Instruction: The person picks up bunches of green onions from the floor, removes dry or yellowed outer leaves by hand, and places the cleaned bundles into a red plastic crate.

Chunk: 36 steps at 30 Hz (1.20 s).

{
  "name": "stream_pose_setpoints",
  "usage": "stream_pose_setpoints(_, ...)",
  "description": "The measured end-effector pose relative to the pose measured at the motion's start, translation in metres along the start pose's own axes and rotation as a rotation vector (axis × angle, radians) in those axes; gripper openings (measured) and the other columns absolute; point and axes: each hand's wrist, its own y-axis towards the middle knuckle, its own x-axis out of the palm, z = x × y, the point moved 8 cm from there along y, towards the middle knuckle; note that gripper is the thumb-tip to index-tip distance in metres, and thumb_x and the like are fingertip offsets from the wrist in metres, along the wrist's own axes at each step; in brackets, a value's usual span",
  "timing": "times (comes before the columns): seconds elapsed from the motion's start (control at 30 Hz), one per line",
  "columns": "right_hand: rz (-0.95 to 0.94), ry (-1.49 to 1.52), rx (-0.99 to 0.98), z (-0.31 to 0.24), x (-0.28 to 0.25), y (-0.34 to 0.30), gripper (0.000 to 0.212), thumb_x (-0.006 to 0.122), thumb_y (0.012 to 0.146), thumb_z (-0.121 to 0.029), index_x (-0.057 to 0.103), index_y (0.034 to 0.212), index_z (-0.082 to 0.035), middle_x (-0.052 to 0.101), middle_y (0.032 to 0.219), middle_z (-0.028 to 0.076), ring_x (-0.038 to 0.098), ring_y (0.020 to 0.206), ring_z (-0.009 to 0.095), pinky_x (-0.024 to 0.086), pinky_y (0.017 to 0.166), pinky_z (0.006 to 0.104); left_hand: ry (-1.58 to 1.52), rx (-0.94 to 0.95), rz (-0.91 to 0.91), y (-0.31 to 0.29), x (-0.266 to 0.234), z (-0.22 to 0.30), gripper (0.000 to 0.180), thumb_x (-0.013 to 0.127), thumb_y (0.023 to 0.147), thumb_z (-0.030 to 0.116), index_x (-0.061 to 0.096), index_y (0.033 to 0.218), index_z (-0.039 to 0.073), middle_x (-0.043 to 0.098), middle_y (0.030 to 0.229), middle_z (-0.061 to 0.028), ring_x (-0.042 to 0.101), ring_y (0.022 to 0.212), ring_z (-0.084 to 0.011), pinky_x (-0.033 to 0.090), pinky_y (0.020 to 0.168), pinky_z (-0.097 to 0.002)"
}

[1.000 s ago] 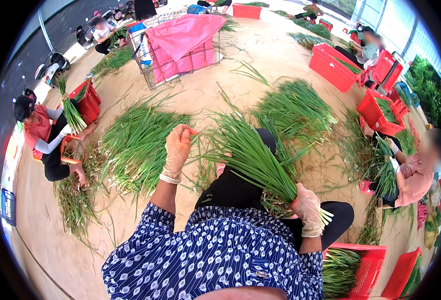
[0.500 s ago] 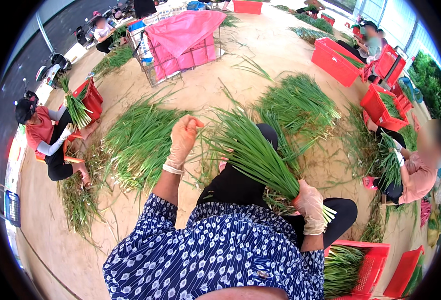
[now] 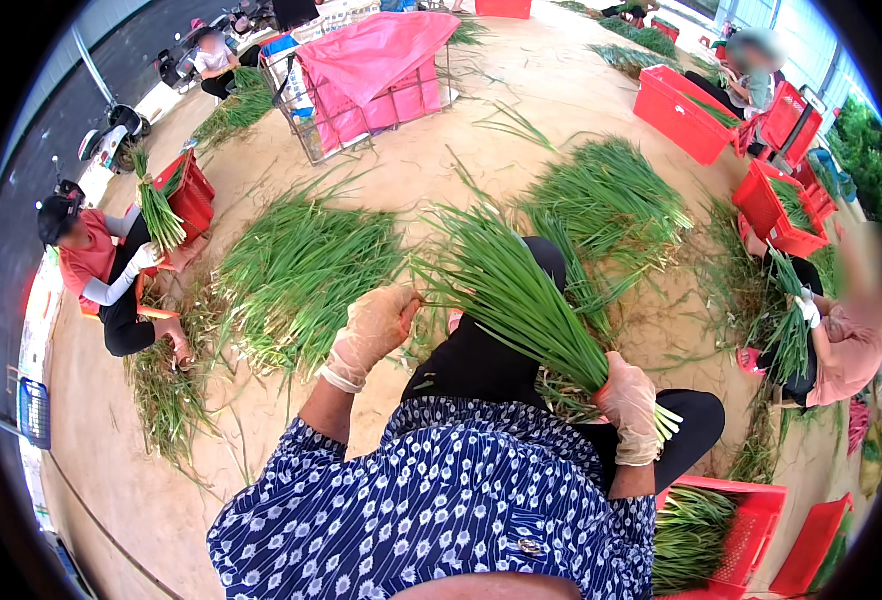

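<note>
My right hand (image 3: 629,408), in a thin pale glove, is wrapped round the stem end of a bunch of chives (image 3: 531,310). The white stem ends stick out below the fist, and the long green leaves fan up and to the left across my dark-trousered leg. My left hand (image 3: 373,335), gloved too, has its fingers pinched together beside the leaf tips of the bunch. Whether a thin leaf is caught in that pinch is too fine to make out. Loose chive piles lie beyond, one to the left (image 3: 306,270) and one to the right (image 3: 611,205).
By my right side stands a red crate (image 3: 751,535) with chives in it. A pink-covered wire cage (image 3: 376,85) is ahead. People with chives sit at left (image 3: 91,260) and right (image 3: 851,345), near red crates (image 3: 193,200). Leaf scraps litter the floor.
My left hand has come down and to the right, towards the leaf tips of the bunch. My right hand keeps its grip on the chives. The whole view has shifted slightly.
</note>
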Motion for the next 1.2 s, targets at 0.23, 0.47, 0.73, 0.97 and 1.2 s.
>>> stream_pose_setpoints(0.23,-0.001,-0.013,-0.005,0.005,0.006,0.002,0.029,0.062,0.083,-0.012,0.060,0.111,-0.007,0.071,0.089,0.022,0.069,0.088,0.043,0.052,0.075,0.0532,-0.848,-0.306,0.412,0.005,0.013,-0.070,0.026,0.056,0.102,0.016,0.068,0.083,0.002,0.066,0.070,-0.0031,0.056,0.060,-0.0100,0.046,0.057,-0.0269)
stream_pose_setpoints(0.47,-0.032,-0.001,0.011,0.004,0.003,-0.002,0.030,0.062,0.082,-0.012,0.060,0.111,-0.007,0.071,0.089,0.022,0.069,0.090,0.043,0.052,0.076,0.0527,-0.144,0.104,0.389,0.030,-0.040,-0.004,0.042,0.061,0.088,-0.003,0.067,0.128,0.011,0.068,0.098,-0.0166,0.065,0.087,-0.0351,0.053,0.079,-0.0418)
stream_pose_setpoints(0.73,-0.015,-0.024,0.001,0.003,0.003,-0.001,0.029,0.061,0.083,-0.012,0.061,0.111,-0.007,0.072,0.090,0.022,0.069,0.089,0.043,0.052,0.076,0.0526,-0.868,-0.173,0.415,0.043,-0.014,-0.066,0.028,0.052,0.106,0.021,0.069,0.094,0.003,0.061,0.073,0.0019,0.051,0.061,-0.0059,0.045,0.060,-0.0241)
stream_pose_setpoints(0.97,0.041,0.022,-0.036,0.007,0.007,-0.002,0.025,0.060,0.083,-0.010,0.060,0.108,-0.007,0.071,0.084,0.022,0.069,0.086,0.044,0.052,0.074,0.0533,-0.124,0.272,0.335,0.056,-0.026,0.014,0.024,0.062,0.092,0.002,0.072,0.112,0.008,0.068,0.088,-0.0094,0.064,0.084,-0.0257,0.052,0.078,-0.0348)
stream_pose_setpoints(1.2,0.011,0.006,-0.005,0.005,0.006,-0.001,0.021,0.060,0.083,-0.008,0.058,0.103,-0.005,0.069,0.081,0.024,0.068,0.085,0.046,0.052,0.073,0.0541,-0.714,-0.094,0.405,0.072,-0.019,-0.052,0.021,0.059,0.101,0.017,0.071,0.089,0.004,0.062,0.069,-0.0014,0.054,0.063,-0.0148,0.046,0.063,-0.0300)
